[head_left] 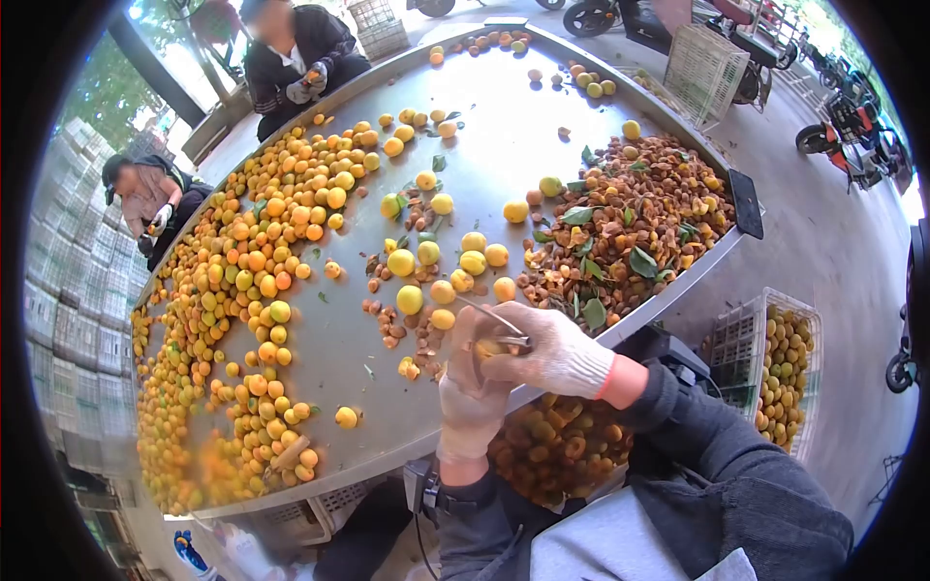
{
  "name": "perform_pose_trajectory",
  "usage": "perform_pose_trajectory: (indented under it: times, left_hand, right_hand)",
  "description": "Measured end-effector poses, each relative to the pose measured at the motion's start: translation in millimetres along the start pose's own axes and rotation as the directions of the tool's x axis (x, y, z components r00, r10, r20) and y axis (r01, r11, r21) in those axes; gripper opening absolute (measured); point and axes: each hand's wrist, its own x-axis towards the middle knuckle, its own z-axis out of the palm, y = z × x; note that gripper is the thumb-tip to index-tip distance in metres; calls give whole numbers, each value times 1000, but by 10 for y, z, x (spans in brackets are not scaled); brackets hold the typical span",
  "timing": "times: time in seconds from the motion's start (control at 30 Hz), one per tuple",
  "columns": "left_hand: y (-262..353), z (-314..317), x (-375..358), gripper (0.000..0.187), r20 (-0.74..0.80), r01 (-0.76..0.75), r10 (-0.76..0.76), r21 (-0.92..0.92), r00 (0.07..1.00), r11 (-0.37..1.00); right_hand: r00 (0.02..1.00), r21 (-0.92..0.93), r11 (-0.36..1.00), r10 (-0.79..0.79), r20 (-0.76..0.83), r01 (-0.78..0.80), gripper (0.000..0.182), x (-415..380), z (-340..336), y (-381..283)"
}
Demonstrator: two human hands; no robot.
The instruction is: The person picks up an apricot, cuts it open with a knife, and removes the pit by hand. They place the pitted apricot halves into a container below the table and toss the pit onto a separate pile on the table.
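Note:
In the head view, my left hand (470, 397), in a white glove, is closed around an apricot (492, 347) at the table's near edge. My right hand (552, 351), gloved too, grips a thin metal tool (489, 312) whose curved rod reaches left over the fruit. The fingers of both hands meet there and hide most of this apricot. Just beyond them, loose apricots (409, 299) and small brown pits (387, 324) lie on the metal table (358, 387).
A large heap of apricots (257, 261) covers the table's left side. Brown scraps with green leaves (630, 218) pile up at right, near a phone (745, 203) on the rim. Below stands a crate (741, 353) of fruit. Two people (291, 58) work across the table.

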Motion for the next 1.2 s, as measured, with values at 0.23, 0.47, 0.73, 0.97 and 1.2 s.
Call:
perform_pose_trajectory:
  times: [0.23,0.47,0.73,0.97,1.2]
  left_hand:
    - [-104,-117,19,63,-105,-281,387,519,916,807]
    - [-105,-50,35,37,-365,30,-113,-223,924,974]
    - [-143,-210,50,39,-276,51,-403,-769,873,637]
    - [-364,-181,47,41,-82,212,-515,-847,854,487]
    - [-266,-76,45,38,-104,199,-553,-865,827,461]
  right_hand:
    - [928,322,873,316,197,-365,32,173,29,-108]
    - [964,397,879,253,85,-266,23,221,197,-46]
    - [921,237,902,304,242,-360,23,155,69,205]
    - [893,829,557,398,-210,-53,17,401,-19,-168]
    - [863,543,834,204,-463,94,22,503,357,-263]
